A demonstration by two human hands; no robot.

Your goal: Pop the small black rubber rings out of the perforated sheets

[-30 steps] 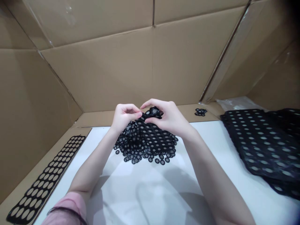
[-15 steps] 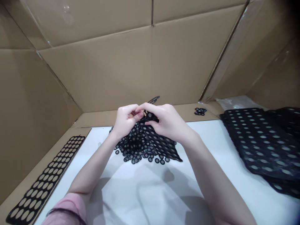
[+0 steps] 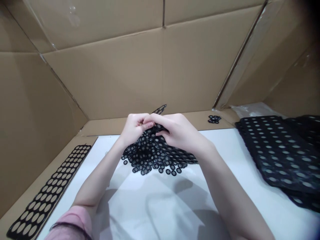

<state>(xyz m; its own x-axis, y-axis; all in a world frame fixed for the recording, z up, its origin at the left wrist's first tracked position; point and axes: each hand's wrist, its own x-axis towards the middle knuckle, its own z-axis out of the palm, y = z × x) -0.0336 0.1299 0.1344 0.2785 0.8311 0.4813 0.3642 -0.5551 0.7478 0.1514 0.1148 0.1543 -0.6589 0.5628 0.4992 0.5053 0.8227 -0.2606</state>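
Observation:
Close together at the middle, my two hands work on a thin black sheet (image 3: 178, 154) patterned with rows of rings. Its punched upper end pokes up above the fingers. My left hand (image 3: 133, 130) is closed, thumb and fingers pinched at the sheet's edge. My right hand (image 3: 178, 131) is curled round the sheet, its index finger reaching over to the left fingertips. The exact spot they pinch is hidden by the fingers. Under and in front of the hands lies a heap of small black rings (image 3: 142, 158), with a few loose ones at its front edge.
At the left, a black strip with punched-out holes (image 3: 47, 189) lies along the cardboard edge. A stack of black ring sheets (image 3: 275, 150) sits at the right, near clear plastic (image 3: 257, 108). A small black scrap cluster (image 3: 214, 119) lies at the back. Cardboard walls (image 3: 112, 76) enclose the white table (image 3: 140, 206).
The sheet has swung, its lower corner moving right behind my right forearm. Its upper end has shifted slightly left and down. Both hands remain closed and nearly in place.

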